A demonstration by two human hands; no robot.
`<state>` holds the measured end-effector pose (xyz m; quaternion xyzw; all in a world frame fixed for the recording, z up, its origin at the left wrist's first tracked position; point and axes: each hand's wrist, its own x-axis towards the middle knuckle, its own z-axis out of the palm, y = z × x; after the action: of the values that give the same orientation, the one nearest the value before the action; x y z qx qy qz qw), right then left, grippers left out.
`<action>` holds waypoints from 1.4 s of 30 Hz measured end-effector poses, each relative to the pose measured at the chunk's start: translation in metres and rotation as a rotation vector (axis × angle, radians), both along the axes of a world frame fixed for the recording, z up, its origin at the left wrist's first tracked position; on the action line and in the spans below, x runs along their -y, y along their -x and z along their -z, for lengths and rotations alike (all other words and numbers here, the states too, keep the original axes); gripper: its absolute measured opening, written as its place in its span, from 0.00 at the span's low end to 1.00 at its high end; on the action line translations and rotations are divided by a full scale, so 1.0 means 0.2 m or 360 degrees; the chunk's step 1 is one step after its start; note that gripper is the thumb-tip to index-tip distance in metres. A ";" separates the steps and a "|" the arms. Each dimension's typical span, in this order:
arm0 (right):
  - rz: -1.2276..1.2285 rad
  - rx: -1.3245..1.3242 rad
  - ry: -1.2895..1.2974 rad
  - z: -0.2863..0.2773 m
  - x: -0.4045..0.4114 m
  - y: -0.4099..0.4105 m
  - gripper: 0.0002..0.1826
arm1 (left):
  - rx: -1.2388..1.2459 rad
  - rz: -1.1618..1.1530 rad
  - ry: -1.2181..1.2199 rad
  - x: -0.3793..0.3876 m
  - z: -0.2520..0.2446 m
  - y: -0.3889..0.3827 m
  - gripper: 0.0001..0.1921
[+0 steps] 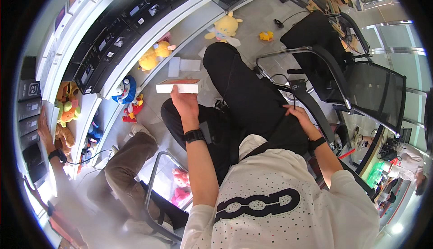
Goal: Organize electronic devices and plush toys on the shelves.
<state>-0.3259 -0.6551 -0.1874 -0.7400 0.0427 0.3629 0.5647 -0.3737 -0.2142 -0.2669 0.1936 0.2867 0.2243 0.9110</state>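
A flat white cardboard box (178, 88) with a reddish picture on its upper face lies in my left hand (186, 103). My thumb presses on its near long side, and the other fingers are hidden beneath it. The box is above my bent knee in black trousers (221, 70). At the other side of my lap, my right hand (297, 114) has its fingers closed on a thin black cord (294, 100) beside the chair's armrest. The cord runs up towards a small black device (298, 84). Black bands circle both my wrists.
White shelves (162, 17) on the left bear several black boxes (118, 42) and plush toys (154, 57). Two white boxes (190, 65) and a yellow plush (225, 26) are on the floor. A mesh chair (372, 86) stands right. A co-worker's hand (44, 127) touches the left shelf.
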 end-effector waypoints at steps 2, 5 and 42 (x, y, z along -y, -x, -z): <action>-0.0187 0.0236 -0.0156 -0.13 -0.09 0.00 0.12 | 0.0064 0.0077 -0.0041 -0.03 0.07 0.04 0.21; -0.0333 0.0308 -0.0172 -0.21 -0.09 0.02 0.12 | 0.0064 0.0037 -0.0038 -0.02 0.10 0.06 0.22; -0.1155 0.1178 -0.0383 -0.10 -0.76 -1.21 0.05 | -0.0128 0.0352 -0.0295 0.10 -1.06 -0.27 0.31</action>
<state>-0.0848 -0.5029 -0.1683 -0.7157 -0.4601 0.2520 0.4610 -0.3188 -0.2347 -0.0551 0.3163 0.2779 0.1400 0.8962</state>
